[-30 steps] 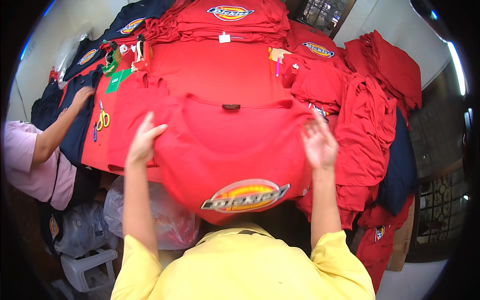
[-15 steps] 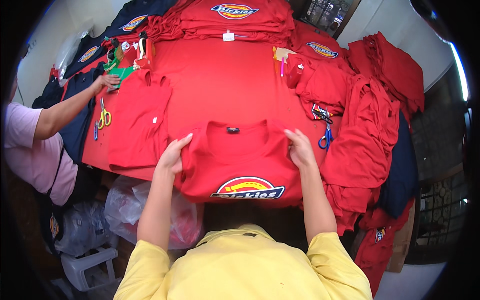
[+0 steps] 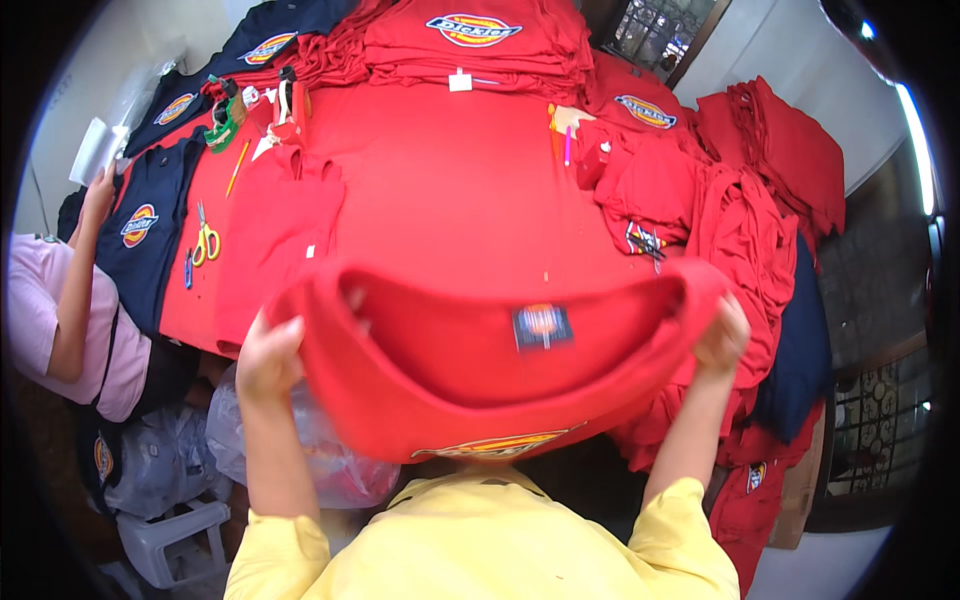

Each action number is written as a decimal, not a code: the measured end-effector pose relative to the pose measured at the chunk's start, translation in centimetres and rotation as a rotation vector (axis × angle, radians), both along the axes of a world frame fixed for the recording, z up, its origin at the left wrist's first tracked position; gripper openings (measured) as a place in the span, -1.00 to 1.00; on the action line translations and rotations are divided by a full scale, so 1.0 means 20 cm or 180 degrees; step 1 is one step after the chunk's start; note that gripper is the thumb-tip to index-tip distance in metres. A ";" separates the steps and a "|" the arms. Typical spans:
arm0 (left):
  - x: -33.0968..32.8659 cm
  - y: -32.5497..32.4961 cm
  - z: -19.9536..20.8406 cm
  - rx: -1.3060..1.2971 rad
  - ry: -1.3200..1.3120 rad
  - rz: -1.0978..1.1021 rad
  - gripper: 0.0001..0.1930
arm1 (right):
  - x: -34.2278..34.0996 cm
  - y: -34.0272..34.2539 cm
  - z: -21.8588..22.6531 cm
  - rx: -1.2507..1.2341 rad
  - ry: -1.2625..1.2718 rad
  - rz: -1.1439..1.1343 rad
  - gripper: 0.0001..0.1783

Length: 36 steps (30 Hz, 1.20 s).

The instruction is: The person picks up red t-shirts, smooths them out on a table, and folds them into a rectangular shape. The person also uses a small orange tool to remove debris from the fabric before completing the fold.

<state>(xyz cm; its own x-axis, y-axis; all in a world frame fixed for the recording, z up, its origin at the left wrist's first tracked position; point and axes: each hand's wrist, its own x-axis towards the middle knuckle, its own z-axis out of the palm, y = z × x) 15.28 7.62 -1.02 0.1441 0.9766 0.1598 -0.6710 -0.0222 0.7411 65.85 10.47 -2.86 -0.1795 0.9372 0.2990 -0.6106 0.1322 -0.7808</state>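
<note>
A red T-shirt [image 3: 385, 405] is stretched wide between my two hands, raised close to me over the near edge of the table. Its round neckline gapes toward me, showing a dark label [image 3: 541, 327] inside the back of the neck. Low on its front, a yellow and white printed badge shows in part, foreshortened. My left hand [image 3: 268, 362], a little blurred, is closed on the left shoulder of the shirt. On the other shoulder my right hand [image 3: 722, 335] grips the fabric, with some fingers hidden behind it.
Red shirts lie stacked at the back [image 3: 475, 60] and right [image 3: 770, 150]. Yellow-handled scissors [image 3: 206, 240], a pencil [image 3: 238, 167] and tape dispensers [image 3: 290, 110] lie left on the red-covered table [image 3: 440, 170]. A co-worker [image 3: 75, 310] at left holds a white packet [image 3: 96, 150].
My hands have moved apart and nearer to me, spreading the shirt and opening its neckline. The co-worker's hand has left the green item on the table and now holds up a white packet.
</note>
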 end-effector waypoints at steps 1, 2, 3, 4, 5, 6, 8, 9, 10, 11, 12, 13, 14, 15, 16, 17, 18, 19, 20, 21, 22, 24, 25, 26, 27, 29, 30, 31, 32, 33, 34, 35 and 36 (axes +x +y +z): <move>0.00 0.16 0.00 -0.0077 0.0156 -0.0209 -0.57 | -0.06 0.19 -0.01 -0.0214 -0.0133 0.0146 -0.58; -0.01 0.34 -0.07 -0.0142 0.0312 -0.0401 -0.58 | -0.12 0.38 -0.06 -0.0413 -0.0274 0.0307 -0.57; -0.05 0.53 -0.20 -0.0362 0.0482 -0.0416 -0.60 | -0.14 0.57 -0.16 -0.0635 -0.0427 0.0366 -0.57; -0.09 0.71 -0.37 -0.0604 0.0672 -0.0410 -0.62 | -0.17 0.73 -0.28 -0.0869 -0.0559 0.0445 -0.56; -0.14 0.85 -0.50 -0.0920 0.0787 -0.0408 -0.65 | -0.23 0.85 -0.36 -0.1040 -0.0497 0.0517 -0.56; -0.16 0.96 -0.60 -0.1250 0.0890 -0.0440 -0.68 | -0.27 0.93 -0.43 -0.1232 -0.0440 0.0555 -0.55; -0.09 1.04 -0.66 -0.1624 0.1045 -0.0274 -0.76 | -0.26 1.03 -0.60 -0.1398 -0.0434 0.0528 -0.59; -0.07 1.05 -0.69 -0.1836 0.1110 -0.0167 -0.79 | -0.28 1.05 -0.65 -0.1571 -0.0541 0.0470 -0.62; -0.10 1.07 -0.72 -0.1855 0.1201 -0.0218 -0.79 | -0.29 1.06 -0.70 -0.1741 -0.0649 0.0412 -0.65; -0.15 1.08 -0.75 -0.1874 0.1293 -0.0269 -0.78 | -0.27 1.07 -0.73 -0.1803 -0.0672 0.0465 -0.66; -0.19 1.08 -0.77 -0.1896 0.1385 -0.0320 -0.77 | -0.23 1.07 -0.73 -0.1866 -0.0694 0.0521 -0.68; -0.18 1.08 -0.73 -0.2009 0.2131 -0.0312 -0.75 | -0.17 1.05 -0.72 -0.1934 -0.0719 0.0553 -0.68; -0.19 1.04 -0.60 -0.2109 0.2885 -0.0278 -0.72 | -0.13 1.01 -0.63 -0.1949 -0.1558 0.0296 -0.67; -0.19 1.03 -0.49 -0.2159 0.3640 -0.0253 -0.70 | -0.15 0.97 -0.55 -0.1746 -0.2421 -0.0538 -0.66; -0.15 1.04 -0.45 -0.1611 0.4402 0.0405 -0.68 | -0.15 0.95 -0.52 -0.1509 -0.3258 -0.1418 -0.66; -0.09 1.05 -0.42 -0.0998 0.5104 0.1084 -0.65 | -0.18 0.97 -0.55 -0.0646 -0.3563 -0.1921 -0.67; -0.05 1.06 -0.42 -0.0313 0.5729 0.1765 -0.63 | -0.23 0.97 -0.58 0.0233 -0.3834 -0.2416 -0.68; -0.06 1.09 -0.54 0.0951 0.5569 0.2399 -0.64 | -0.38 1.02 -0.55 0.0916 -0.4321 -0.2381 -0.70; -0.02 1.14 -0.58 0.1003 0.5790 0.1888 -0.66 | -0.44 1.07 -0.60 0.1523 -0.4876 -0.2267 -0.69; 0.03 1.20 -0.61 0.1024 0.6010 0.1391 -0.68 | -0.55 1.09 -0.62 0.1638 -0.5170 -0.2160 -0.68; 0.05 1.25 -0.64 0.1043 0.6210 0.0889 -0.70 | -0.61 1.12 -0.63 0.1287 -0.5673 -0.1810 -0.70; 0.05 1.32 -0.72 0.0802 0.5695 0.0926 -0.75 | -0.61 1.20 -0.66 0.0995 -0.5804 -0.1483 -0.76; 0.06 1.34 -0.74 0.0884 0.5615 0.1248 -0.76 | -0.59 1.23 -0.69 0.0993 -0.5574 -0.1733 -0.78; 0.07 1.36 -0.77 0.0959 0.5529 0.1566 -0.76 | -0.57 1.26 -0.73 0.0988 -0.5340 -0.1976 -0.79; 0.04 1.38 -0.79 0.1128 0.5707 0.1631 -0.75 | -0.58 1.27 -0.74 0.0995 -0.5079 -0.2206 -0.81; -0.02 1.43 -0.84 0.1483 0.6058 0.1751 -0.74 | -0.60 1.33 -0.75 0.0999 -0.5402 -0.2385 -0.82; -0.02 1.45 -0.84 0.1604 0.6047 0.1707 -0.73 | -0.61 1.35 -0.74 0.0979 -0.5580 -0.2456 -0.82; -0.01 1.47 -0.84 0.1726 0.6032 0.1664 -0.72 | -0.62 1.36 -0.73 0.0978 -0.5660 -0.2438 -0.81; -0.01 1.46 -0.85 0.1848 0.6016 0.1624 -0.72 | -0.61 1.34 -0.75 0.0942 -0.5625 -0.2346 -0.81; -0.01 1.46 -0.83 0.1805 0.5826 0.1494 -0.73 | -0.60 1.35 -0.74 0.0940 -0.5569 -0.2316 -0.81; -0.01 1.44 -0.82 0.1761 0.5637 0.1366 -0.73 | -0.59 1.35 -0.74 0.0938 -0.5511 -0.2287 -0.80; -0.01 1.43 -0.82 0.1718 0.5447 0.1239 -0.74 | -0.58 1.34 -0.74 0.0824 -0.5506 -0.2266 -0.79; -0.02 1.42 -0.81 0.1763 0.5464 0.1233 -0.72 | -0.58 1.31 -0.73 0.0720 -0.5497 -0.2233 -0.79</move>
